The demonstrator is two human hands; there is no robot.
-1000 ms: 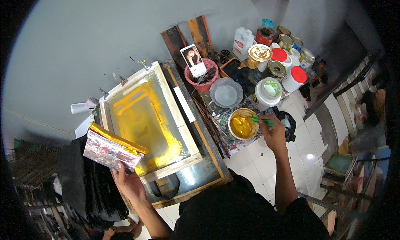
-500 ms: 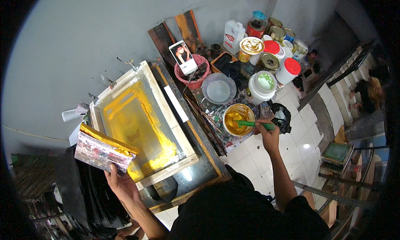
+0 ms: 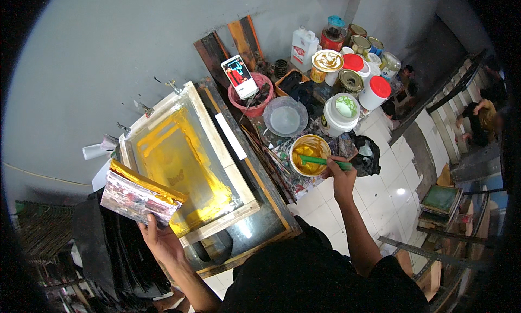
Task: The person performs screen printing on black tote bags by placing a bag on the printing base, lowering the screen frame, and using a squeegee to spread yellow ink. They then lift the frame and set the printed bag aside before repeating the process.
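Observation:
My left hand (image 3: 161, 240) grips a paint-stained squeegee (image 3: 142, 196) by its lower edge. Yellow ink coats the squeegee's upper edge, which is raised over the left side of a wooden-framed printing screen (image 3: 245, 206). Thick yellow ink (image 3: 217, 194) is smeared around the mesh. On the right, my right hand (image 3: 342, 177) is closed around a green spatula (image 3: 315, 160). Its far end reaches into a white tub (image 3: 293, 160) of yellow ink; how deep the tip goes is hard to tell.
Behind the tub stand a clear plastic bowl (image 3: 266, 115), a white bucket (image 3: 339, 125) and several tins and jars. A phone (image 3: 239, 77) leans in a pink basin (image 3: 266, 103). Black sheets (image 3: 108, 242) hang at the left. Another person (image 3: 480, 117) is at the far right.
My right hand and the green spatula have shifted slightly left over the tub. The squeegee in my left hand has moved slightly right and down. The phone's picture differs.

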